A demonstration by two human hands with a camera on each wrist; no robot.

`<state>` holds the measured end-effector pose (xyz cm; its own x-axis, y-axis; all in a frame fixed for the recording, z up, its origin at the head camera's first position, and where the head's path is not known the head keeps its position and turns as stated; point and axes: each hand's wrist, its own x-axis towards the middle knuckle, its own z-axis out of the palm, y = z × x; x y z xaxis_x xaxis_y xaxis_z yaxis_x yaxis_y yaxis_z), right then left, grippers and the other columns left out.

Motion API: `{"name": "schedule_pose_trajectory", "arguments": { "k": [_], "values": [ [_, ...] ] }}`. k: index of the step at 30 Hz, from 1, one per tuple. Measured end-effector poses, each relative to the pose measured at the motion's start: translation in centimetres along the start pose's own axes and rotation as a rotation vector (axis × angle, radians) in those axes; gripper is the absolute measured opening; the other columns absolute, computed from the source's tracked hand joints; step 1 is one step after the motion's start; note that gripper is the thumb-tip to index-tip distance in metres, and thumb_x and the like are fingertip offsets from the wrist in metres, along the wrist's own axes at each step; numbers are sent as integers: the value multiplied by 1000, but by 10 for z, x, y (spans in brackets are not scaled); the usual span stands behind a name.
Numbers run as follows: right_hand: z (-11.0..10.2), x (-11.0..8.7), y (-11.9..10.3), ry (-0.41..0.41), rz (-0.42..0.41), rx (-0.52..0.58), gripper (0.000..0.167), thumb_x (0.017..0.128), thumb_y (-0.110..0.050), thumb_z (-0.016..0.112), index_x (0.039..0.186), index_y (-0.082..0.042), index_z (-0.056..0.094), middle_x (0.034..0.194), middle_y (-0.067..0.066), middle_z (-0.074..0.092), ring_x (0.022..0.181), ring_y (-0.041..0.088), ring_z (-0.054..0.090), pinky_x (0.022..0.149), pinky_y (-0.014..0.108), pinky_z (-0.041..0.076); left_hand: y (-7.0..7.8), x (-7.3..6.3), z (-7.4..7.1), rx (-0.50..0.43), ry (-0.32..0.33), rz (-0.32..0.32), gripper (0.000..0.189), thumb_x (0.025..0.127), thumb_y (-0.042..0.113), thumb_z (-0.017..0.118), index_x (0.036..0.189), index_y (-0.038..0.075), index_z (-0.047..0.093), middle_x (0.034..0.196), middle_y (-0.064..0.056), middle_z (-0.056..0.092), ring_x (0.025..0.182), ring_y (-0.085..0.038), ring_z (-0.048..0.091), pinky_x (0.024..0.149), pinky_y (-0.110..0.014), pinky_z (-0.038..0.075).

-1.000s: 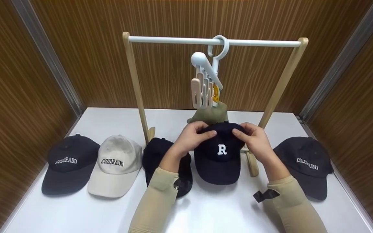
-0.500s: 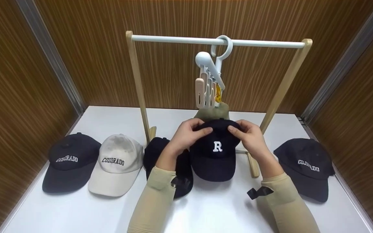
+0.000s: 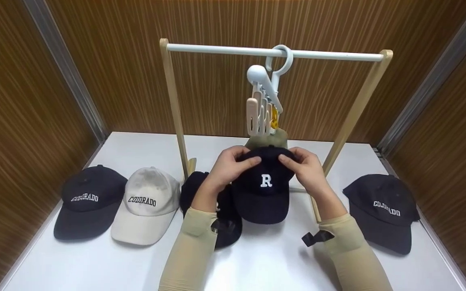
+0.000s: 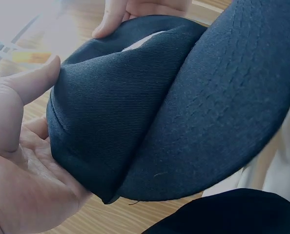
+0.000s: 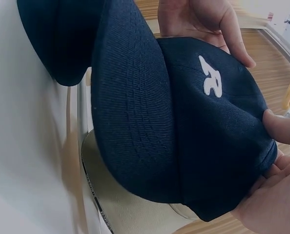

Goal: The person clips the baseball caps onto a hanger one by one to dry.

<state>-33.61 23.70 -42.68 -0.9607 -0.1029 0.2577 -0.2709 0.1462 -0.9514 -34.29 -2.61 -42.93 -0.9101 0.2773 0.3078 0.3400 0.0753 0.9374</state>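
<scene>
A navy baseball cap [image 3: 262, 204] with a white letter R is held up in front of the rack, brim towards me and tilted down. On its left side, my left hand [image 3: 228, 169] grips the crown, thumb on the front. My right hand [image 3: 306, 167] grips the other side the same way. In the right wrist view, fingers reach under the cap's rear edge. Just beyond the cap, a clip hanger [image 3: 266, 91] with several pale clips and one yellow clip hangs from the rail. An olive cap [image 3: 271, 139] is below the clips, partly hidden by the navy cap.
The rack's white rail [image 3: 225, 50] spans two wooden posts. On the white table [image 3: 144, 268] lie a dark Colorado cap [image 3: 89, 198], a beige Colorado cap [image 3: 144, 202], a black cap [image 3: 231, 226] partly behind my left arm, and another dark Colorado cap [image 3: 382, 210] at right. Wood-grain walls surround it.
Both hands have carried the navy cap to the left and slightly up, away from me. The head view has shifted a little. The grip looks the same.
</scene>
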Motion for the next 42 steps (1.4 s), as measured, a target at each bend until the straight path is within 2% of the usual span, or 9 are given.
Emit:
{"name": "schedule_pose_trajectory", "arguments": {
  "k": [11, 21, 32, 42],
  "values": [
    [5, 3, 5, -2, -5, -26, 22, 104, -17, 81, 109, 4, 74, 94, 6, 74, 89, 17, 70, 79, 28, 57, 0, 0, 1, 5, 32, 12, 24, 97, 27, 89, 101, 6, 77, 92, 2, 71, 89, -16, 62, 82, -30, 50],
    [9, 8, 4, -10, 1, -43, 25, 104, -19, 81, 112, 4, 74, 97, 6, 75, 91, 19, 70, 81, 28, 57, 2, 1, 3, 5, 96, 30, 23, 97, 24, 89, 101, 4, 79, 88, 2, 72, 86, -15, 62, 81, -30, 50],
    [2, 13, 1, -74, 19, -117, 30, 105, -27, 80, 113, 2, 74, 98, 8, 75, 92, 22, 70, 81, 30, 57, 3, 0, 4, 11, 118, 30, 22, 98, 23, 88, 102, 3, 79, 87, 0, 74, 85, -15, 63, 80, -29, 50],
    [-1, 22, -12, -148, -20, -162, 31, 107, -25, 77, 121, 2, 74, 105, 5, 75, 96, 18, 70, 84, 28, 56, 2, 3, 2, -7, 166, 85, 16, 98, 18, 87, 101, 3, 80, 85, 0, 76, 82, -15, 66, 78, -29, 52]
  ]
}}
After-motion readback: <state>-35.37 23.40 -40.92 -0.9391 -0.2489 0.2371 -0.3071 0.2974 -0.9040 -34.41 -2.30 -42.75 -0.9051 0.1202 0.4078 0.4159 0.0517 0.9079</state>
